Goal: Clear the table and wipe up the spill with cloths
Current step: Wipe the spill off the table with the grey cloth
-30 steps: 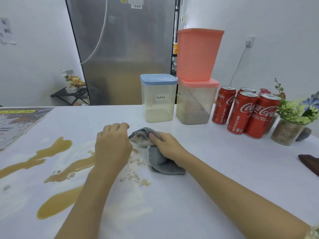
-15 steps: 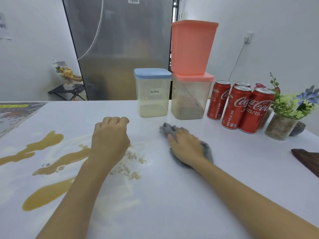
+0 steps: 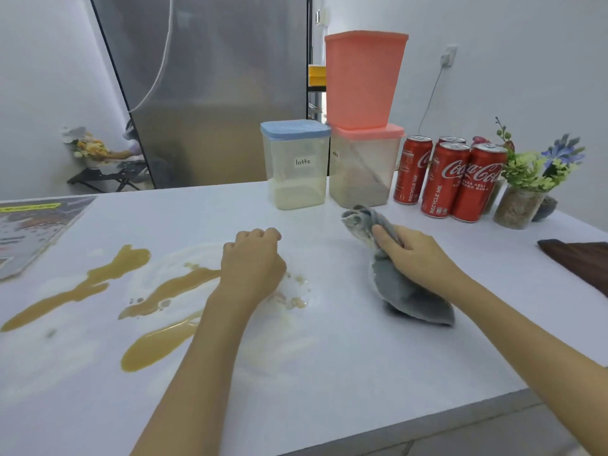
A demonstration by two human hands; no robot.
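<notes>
A brown liquid spill (image 3: 98, 284) streaks the left half of the white table (image 3: 329, 373), with wet crumbs (image 3: 296, 297) at its right end. My left hand (image 3: 251, 266) rests over the spill's right end, fingers curled, holding nothing I can see. My right hand (image 3: 418, 258) grips a crumpled grey cloth (image 3: 394, 284) right of the crumbs, in front of the containers. The cloth's far end sticks up and carries pale residue.
At the back stand a blue-lidded "latte" container (image 3: 296, 166), a pink-lidded container (image 3: 362, 169) with a pink tub (image 3: 362, 80) on top, several red cola cans (image 3: 450, 179) and a small plant pot (image 3: 519, 205). A dark cloth (image 3: 582, 261) lies far right, a printed mat (image 3: 29, 225) far left.
My right hand has dragged the grey cloth rightward away from the crumbs and bunched it up. My left hand has stayed over the spill's end.
</notes>
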